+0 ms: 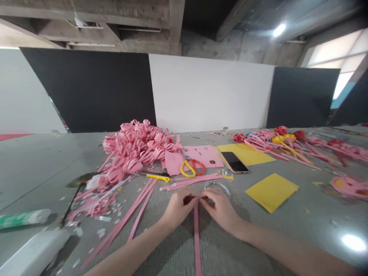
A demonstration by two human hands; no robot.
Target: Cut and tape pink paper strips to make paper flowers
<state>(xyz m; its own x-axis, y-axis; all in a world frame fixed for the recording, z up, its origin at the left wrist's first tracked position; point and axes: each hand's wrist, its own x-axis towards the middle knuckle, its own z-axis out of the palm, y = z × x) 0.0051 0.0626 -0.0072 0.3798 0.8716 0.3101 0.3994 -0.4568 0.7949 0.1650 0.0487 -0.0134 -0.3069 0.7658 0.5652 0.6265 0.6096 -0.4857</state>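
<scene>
A long pink paper strip (196,237) runs from the bottom edge up to my fingers. My left hand (180,207) pinches its far end from the left. From the other side, my right hand (220,209) pinches the same end, its fingertips almost touching the left ones. The very tip of the strip is hidden between the fingers. Just behind my right hand lies a roll of clear tape (217,188). Other cut pink strips (135,212) lie flat to the left of my left hand.
Red-and-yellow-handled scissors (192,168) rest on pink paper, beside a yellow box cutter (158,176). A phone (235,162) lies behind a yellow sheet (272,192). Pink paper curls (140,143) are heaped at back left; paper flowers (276,140) lie at back right. White scraps litter the left.
</scene>
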